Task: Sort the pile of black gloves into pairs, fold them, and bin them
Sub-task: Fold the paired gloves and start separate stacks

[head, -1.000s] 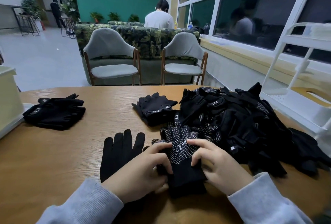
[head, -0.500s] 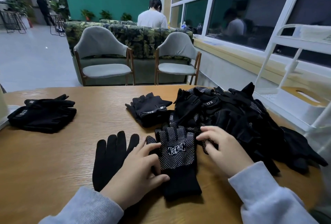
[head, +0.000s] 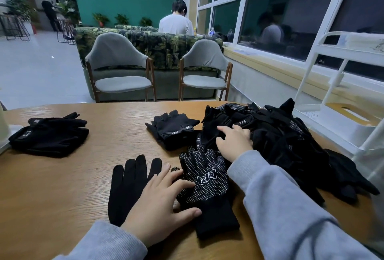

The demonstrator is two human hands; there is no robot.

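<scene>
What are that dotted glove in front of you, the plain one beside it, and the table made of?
The dotted glove looks like black knit fabric with small pale grip dots, probably rubbery, and a ribbed cuff. The plain glove seems a soft matte knit, with no dots or logo on the side showing. The table shows wood grain with a smooth satin finish; whether solid wood or laminate, I cannot tell.

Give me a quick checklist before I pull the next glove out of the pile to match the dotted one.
1. Dotted glove lies flat: ok.
2. Left hand rests on it, steadying: ok.
3. Right hand on the pile: ok.
4. Matching dotted glove in the pile: dotted fabric shows, cannot tell if it matches.
5. Plain glove apart from the dotted one: ok.
6. Bin within reach: cannot tell.
</scene>
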